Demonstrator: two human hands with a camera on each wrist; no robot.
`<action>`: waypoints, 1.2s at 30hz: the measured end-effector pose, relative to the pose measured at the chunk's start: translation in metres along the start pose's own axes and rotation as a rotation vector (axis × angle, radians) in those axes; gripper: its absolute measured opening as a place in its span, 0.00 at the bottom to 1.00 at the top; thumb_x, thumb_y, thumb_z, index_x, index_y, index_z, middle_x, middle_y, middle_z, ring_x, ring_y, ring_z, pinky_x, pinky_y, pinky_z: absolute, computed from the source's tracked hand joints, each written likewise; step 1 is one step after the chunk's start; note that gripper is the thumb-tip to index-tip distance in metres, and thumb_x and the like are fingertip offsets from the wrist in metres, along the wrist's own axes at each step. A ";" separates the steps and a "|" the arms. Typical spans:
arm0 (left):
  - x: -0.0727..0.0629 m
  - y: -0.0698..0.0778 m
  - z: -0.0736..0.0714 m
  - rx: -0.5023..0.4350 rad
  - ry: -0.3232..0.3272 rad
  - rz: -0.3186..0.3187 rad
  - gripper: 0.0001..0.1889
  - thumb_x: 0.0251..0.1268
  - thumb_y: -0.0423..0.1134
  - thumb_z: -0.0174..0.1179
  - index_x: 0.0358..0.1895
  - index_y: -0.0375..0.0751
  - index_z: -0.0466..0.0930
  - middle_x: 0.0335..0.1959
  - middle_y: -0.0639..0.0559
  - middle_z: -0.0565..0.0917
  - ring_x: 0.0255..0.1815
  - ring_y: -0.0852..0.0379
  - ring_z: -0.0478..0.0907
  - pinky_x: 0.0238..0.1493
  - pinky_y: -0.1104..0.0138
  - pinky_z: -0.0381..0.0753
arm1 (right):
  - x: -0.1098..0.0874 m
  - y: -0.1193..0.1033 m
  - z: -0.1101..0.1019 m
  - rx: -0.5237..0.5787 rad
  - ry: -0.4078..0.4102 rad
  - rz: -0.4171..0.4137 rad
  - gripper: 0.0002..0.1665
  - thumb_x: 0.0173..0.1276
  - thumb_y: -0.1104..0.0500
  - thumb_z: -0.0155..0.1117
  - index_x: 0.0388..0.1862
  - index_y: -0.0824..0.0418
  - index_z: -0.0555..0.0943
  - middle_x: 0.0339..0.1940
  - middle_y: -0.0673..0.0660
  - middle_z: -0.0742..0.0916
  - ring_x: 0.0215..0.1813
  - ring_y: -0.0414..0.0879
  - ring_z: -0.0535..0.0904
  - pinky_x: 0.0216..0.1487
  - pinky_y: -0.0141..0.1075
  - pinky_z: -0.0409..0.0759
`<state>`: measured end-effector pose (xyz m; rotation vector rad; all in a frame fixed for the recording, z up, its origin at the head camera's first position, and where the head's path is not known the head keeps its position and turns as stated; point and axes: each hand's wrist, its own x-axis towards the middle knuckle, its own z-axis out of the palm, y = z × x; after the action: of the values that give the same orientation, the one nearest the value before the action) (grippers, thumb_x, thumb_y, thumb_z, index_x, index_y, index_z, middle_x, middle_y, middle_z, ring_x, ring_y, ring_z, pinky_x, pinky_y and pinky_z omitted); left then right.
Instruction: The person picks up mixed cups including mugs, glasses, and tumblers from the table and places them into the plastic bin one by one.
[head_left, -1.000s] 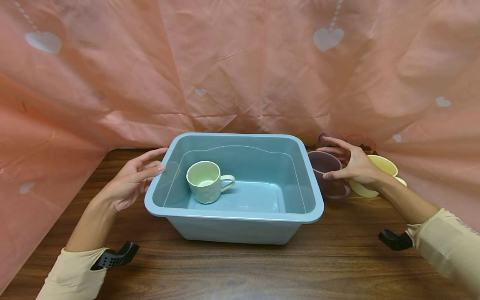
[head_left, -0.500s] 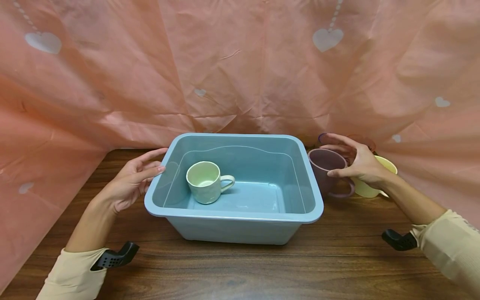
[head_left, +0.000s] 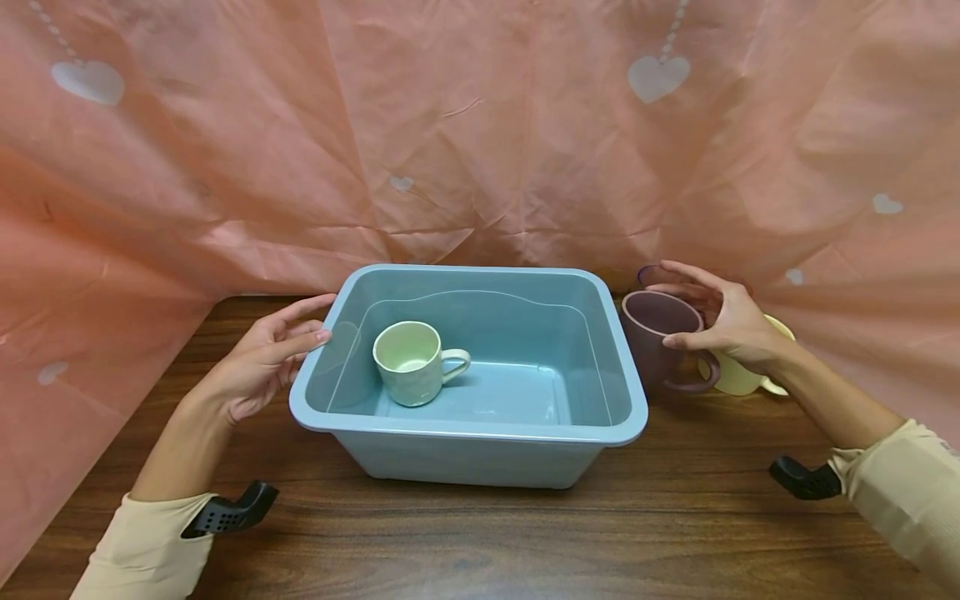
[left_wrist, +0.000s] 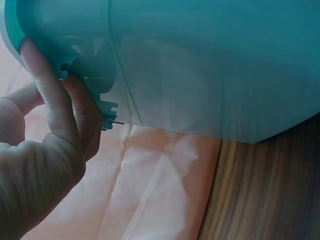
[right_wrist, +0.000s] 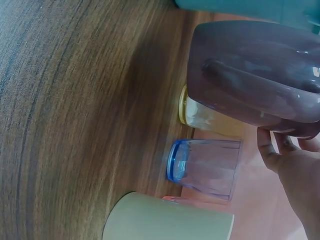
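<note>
My right hand (head_left: pixel 731 329) holds a purple mug (head_left: pixel 651 354) by its upper body, thumb on the near side and fingers behind. In the right wrist view the purple mug (right_wrist: pixel 250 75) is raised off the table, its handle turned to the camera. At the left end of a light blue plastic tub (head_left: pixel 480 457), my left hand (head_left: pixel 262 358) grips the rim, thumb on top and fingers against the outer wall. Inside the tub, toward its left, a pale green mug (head_left: pixel 411 379) stands upright with its handle pointing right.
A pale yellow mug (head_left: pixel 738 381) stands right of the purple one, partly behind my right hand. Clear cups stand near the back: one blue-based (right_wrist: pixel 205 167), one yellow-based (right_wrist: pixel 205 117), one reddish (right_wrist: pixel 200 202). A pink curtain (head_left: pixel 480 150) hangs behind the wooden table (head_left: pixel 480 537).
My right hand has closed in on the purple mug, then raised it and shifted it slightly right. The left hand, tub and green mug have stayed put.
</note>
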<state>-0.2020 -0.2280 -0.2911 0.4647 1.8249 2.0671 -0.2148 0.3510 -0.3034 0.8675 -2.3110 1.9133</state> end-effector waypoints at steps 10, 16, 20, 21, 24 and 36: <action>0.000 -0.001 -0.001 -0.009 -0.011 0.007 0.30 0.81 0.28 0.52 0.79 0.41 0.55 0.46 0.45 0.84 0.41 0.56 0.88 0.38 0.63 0.90 | 0.001 -0.006 -0.002 0.025 -0.006 0.001 0.56 0.54 0.88 0.66 0.80 0.59 0.66 0.62 0.53 0.87 0.58 0.41 0.85 0.52 0.28 0.85; 0.000 -0.001 -0.001 -0.011 -0.013 0.008 0.30 0.81 0.28 0.52 0.80 0.41 0.54 0.47 0.45 0.84 0.41 0.56 0.88 0.39 0.63 0.90 | 0.001 -0.008 -0.002 0.045 -0.004 -0.006 0.56 0.54 0.89 0.65 0.80 0.58 0.66 0.62 0.54 0.87 0.58 0.42 0.86 0.52 0.29 0.85; 0.000 -0.001 -0.001 -0.014 -0.008 0.004 0.30 0.81 0.28 0.52 0.79 0.41 0.55 0.47 0.46 0.84 0.42 0.57 0.88 0.39 0.64 0.90 | 0.001 -0.008 -0.002 0.038 -0.004 -0.008 0.56 0.54 0.88 0.65 0.80 0.59 0.65 0.62 0.54 0.87 0.58 0.42 0.86 0.51 0.30 0.86; 0.000 -0.001 -0.001 -0.012 -0.007 0.004 0.30 0.81 0.28 0.53 0.79 0.41 0.55 0.47 0.46 0.84 0.42 0.57 0.88 0.39 0.64 0.90 | 0.001 -0.008 -0.002 0.030 -0.003 -0.009 0.56 0.54 0.88 0.65 0.81 0.59 0.65 0.62 0.54 0.87 0.58 0.42 0.85 0.51 0.30 0.86; 0.000 -0.001 0.000 -0.009 -0.006 0.003 0.29 0.81 0.28 0.53 0.79 0.41 0.55 0.47 0.46 0.84 0.43 0.57 0.88 0.40 0.63 0.90 | 0.001 -0.008 -0.003 0.033 -0.005 -0.018 0.56 0.54 0.88 0.65 0.81 0.60 0.64 0.63 0.54 0.87 0.58 0.43 0.86 0.51 0.31 0.86; 0.000 0.001 0.001 -0.008 -0.005 0.002 0.29 0.81 0.28 0.53 0.79 0.41 0.55 0.48 0.45 0.84 0.43 0.56 0.88 0.40 0.62 0.90 | 0.005 -0.012 -0.007 0.112 -0.016 -0.071 0.57 0.52 0.92 0.61 0.81 0.62 0.64 0.63 0.57 0.86 0.59 0.43 0.85 0.51 0.31 0.86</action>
<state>-0.2016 -0.2274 -0.2904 0.4692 1.8135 2.0717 -0.2163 0.3542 -0.2894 0.9651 -2.1681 2.0296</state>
